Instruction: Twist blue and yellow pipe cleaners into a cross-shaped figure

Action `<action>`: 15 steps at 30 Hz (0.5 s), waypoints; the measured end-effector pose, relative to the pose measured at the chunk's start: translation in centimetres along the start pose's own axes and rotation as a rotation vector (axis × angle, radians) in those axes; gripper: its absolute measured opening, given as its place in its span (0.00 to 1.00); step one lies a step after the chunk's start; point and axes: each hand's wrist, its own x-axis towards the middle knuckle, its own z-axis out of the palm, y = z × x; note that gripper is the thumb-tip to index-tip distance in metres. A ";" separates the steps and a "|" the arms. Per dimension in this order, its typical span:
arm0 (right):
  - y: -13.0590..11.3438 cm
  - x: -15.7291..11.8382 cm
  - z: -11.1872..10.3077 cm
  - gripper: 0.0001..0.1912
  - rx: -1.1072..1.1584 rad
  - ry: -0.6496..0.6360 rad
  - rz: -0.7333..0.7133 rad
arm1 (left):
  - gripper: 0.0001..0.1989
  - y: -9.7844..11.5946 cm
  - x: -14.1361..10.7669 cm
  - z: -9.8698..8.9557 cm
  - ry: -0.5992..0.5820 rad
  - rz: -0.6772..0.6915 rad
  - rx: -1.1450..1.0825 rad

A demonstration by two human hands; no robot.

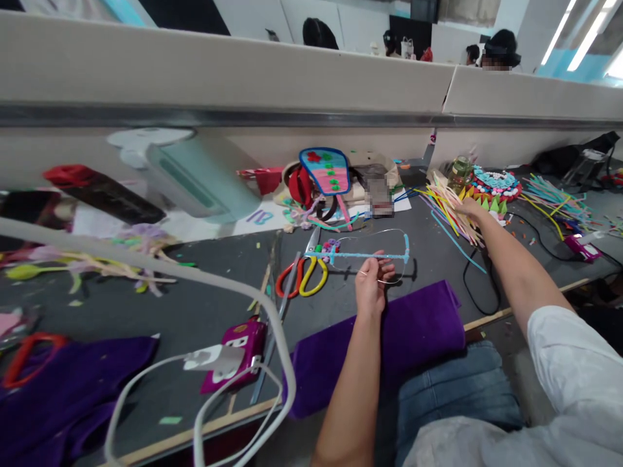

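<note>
Blue-trimmed wire (pixel 357 255) in left hand (pixel 372 282), right hand (pixel 471 211) outstretched, seemingly touching stems (pixel 446 206)

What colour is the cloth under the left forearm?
The cloth is purple, clearly seen in the head view.

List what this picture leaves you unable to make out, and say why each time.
All in the head view:
- Right hand's fingertips: hidden among the fuzzy sticks.
- Far end of the left purple cloth: cut off by the left edge.
- People's bodies: hidden by the partition.
- Item beside the decorated fan: blurred into squares.
</note>
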 end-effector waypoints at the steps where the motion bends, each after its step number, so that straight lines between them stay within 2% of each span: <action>1: -0.2 -0.3 0.2 0.22 -0.029 -0.027 -0.015 | 0.18 0.0 0.0 0.0 -0.002 0.001 0.002; 4: -1.1 -1.0 0.9 0.32 -0.128 -0.090 -0.067 | 0.18 -0.1 0.0 -0.1 -0.009 0.006 0.010; 8: -2.7 -1.7 2.2 0.48 -0.259 -0.091 -0.051 | 0.18 -0.1 -0.1 -0.1 -0.009 0.004 0.011; 10: -3.1 -1.7 2.5 0.45 -0.284 -0.078 -0.034 | 0.18 0.0 -0.1 -0.1 0.002 -0.001 0.007; 15: -2.6 -1.3 2.1 0.27 -0.214 -0.020 -0.009 | 0.18 0.0 0.1 0.0 0.028 -0.019 -0.008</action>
